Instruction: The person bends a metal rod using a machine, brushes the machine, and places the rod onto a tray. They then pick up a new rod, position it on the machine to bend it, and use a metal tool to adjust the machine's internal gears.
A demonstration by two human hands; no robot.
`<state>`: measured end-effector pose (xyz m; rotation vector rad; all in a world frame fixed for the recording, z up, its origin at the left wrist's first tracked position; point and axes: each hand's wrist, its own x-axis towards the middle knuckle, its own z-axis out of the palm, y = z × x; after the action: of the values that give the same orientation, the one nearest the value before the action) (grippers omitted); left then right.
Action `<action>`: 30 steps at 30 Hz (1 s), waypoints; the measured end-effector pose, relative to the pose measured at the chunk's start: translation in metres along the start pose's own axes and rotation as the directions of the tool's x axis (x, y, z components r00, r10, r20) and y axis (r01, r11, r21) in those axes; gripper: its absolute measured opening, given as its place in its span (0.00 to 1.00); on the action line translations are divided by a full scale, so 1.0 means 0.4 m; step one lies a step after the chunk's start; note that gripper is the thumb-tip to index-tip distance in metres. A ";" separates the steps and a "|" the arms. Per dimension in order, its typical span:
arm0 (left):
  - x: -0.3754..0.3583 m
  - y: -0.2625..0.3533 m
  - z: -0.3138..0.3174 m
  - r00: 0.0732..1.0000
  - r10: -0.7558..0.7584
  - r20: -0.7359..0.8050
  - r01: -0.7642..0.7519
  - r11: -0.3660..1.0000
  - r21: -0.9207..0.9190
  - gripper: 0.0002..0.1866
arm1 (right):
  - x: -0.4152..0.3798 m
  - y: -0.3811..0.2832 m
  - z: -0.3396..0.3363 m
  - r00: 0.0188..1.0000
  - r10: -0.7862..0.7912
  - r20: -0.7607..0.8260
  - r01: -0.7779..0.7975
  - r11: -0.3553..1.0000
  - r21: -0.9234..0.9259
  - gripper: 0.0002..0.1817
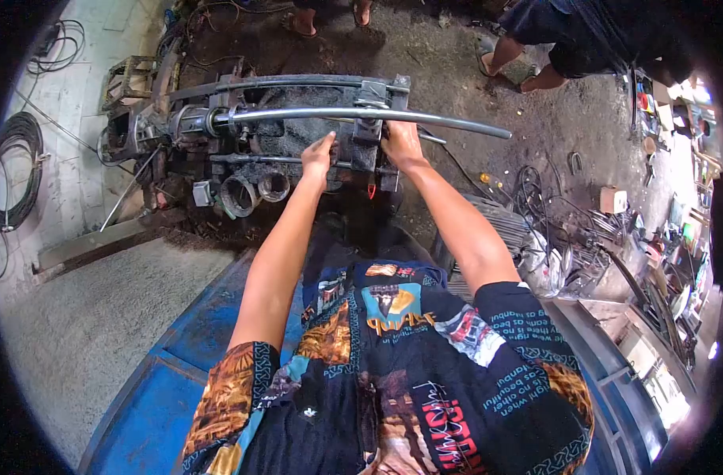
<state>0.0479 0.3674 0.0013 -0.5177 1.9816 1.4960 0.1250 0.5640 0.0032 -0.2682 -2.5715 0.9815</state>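
A long shiny metal rod runs from the round clamping head of a greasy machine at left. It passes over a dark metal crosspiece that spans the machine's rails. My left hand is closed just left of the crosspiece, above the near rail; what its curled fingers hold, if anything, is hidden. On the other side, my right hand grips the crosspiece's right edge, with its fingertips hidden beneath the rod. The rod's free end extends past my right hand.
Dark metal shavings cover the machine bed. A coiled black hose lies on the left floor. Cables and scrap clutter the right. Another person's legs stand at upper right; more feet appear at the top.
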 end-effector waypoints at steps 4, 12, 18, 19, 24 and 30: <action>0.052 0.004 0.053 0.983 -0.182 -0.042 0.169 0.962 -0.213 0.18 | -0.004 0.005 0.020 0.999 0.051 0.007 -0.051 0.998 -0.034 0.27; 0.150 -0.029 0.088 0.989 -0.141 0.040 0.140 0.826 -0.546 0.16 | -0.007 0.007 0.026 0.999 0.049 0.012 -0.049 0.998 -0.034 0.24; 0.159 -0.030 0.083 0.993 -0.107 0.056 0.119 0.811 -0.573 0.16 | -0.003 -0.026 0.007 0.986 0.130 0.101 -0.119 0.987 -0.112 0.24; 0.156 -0.030 0.074 0.992 -0.108 0.060 0.123 0.812 -0.571 0.16 | -0.003 -0.051 -0.009 0.980 0.172 0.104 -0.153 0.974 -0.169 0.23; 0.120 -0.002 0.027 0.986 -0.165 0.034 0.162 0.873 -0.460 0.16 | -0.097 -0.148 -0.105 0.983 0.159 -0.093 -0.170 0.977 -0.130 0.16; 0.169 -0.039 0.016 0.991 -0.061 0.115 0.114 0.838 -0.533 0.13 | -0.066 -0.227 -0.282 0.991 0.077 -0.108 -0.062 0.989 0.137 0.08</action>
<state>0.0087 0.3721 -0.0559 -0.7408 1.4217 1.9830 0.1912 0.5566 0.1344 -0.3679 -2.3973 1.1247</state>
